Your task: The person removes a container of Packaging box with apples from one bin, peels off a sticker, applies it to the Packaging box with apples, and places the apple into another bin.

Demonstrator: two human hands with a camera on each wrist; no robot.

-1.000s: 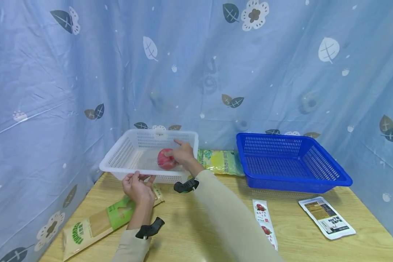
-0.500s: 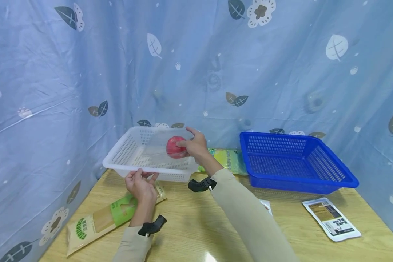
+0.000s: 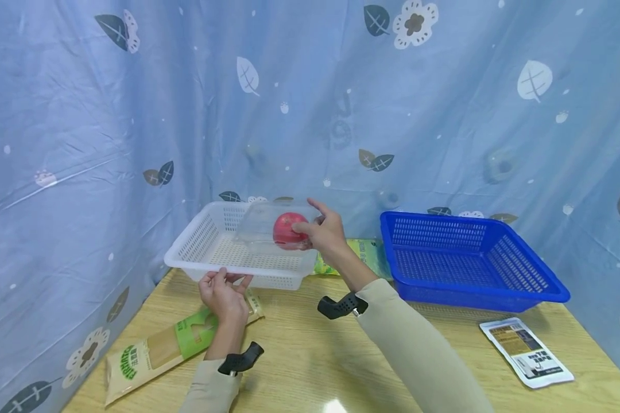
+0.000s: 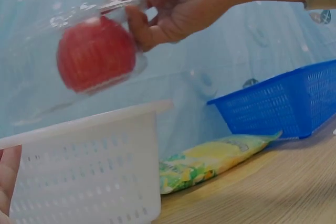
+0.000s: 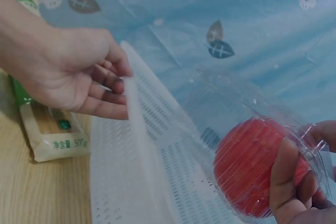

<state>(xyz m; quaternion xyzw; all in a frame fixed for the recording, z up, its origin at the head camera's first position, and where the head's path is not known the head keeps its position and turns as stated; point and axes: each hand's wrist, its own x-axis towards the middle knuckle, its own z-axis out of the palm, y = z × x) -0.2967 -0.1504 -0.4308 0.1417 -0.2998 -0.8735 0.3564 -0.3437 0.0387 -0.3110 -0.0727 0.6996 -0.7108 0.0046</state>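
While your right hand [image 3: 326, 236] carries its load at the middle of the head view, note the layout from largest item to smallest. A blue basket [image 3: 496, 289] occupies the right of the frame; the white basket [image 3: 186, 255] sits left of centre, with its near rim pinched by your left hand [image 3: 222, 291], fingers curled over the edge. A noodle packet [image 3: 155, 350] lies at lower left, a yellow-green bag [image 3: 364, 255] between the baskets, and a small sachet [image 3: 526, 353] at lower right.

Your right hand grips a clear plastic clamshell [image 5: 252, 124] holding a red apple [image 3: 287, 229], thumb and fingers closed on its right-hand end. The clamshell hangs in the air above the right portion of the white basket, clear of its floor. Its long axis runs left to right across the frame, extending left from your grip. The blue basket lies to the right of your right hand, well apart from your left.
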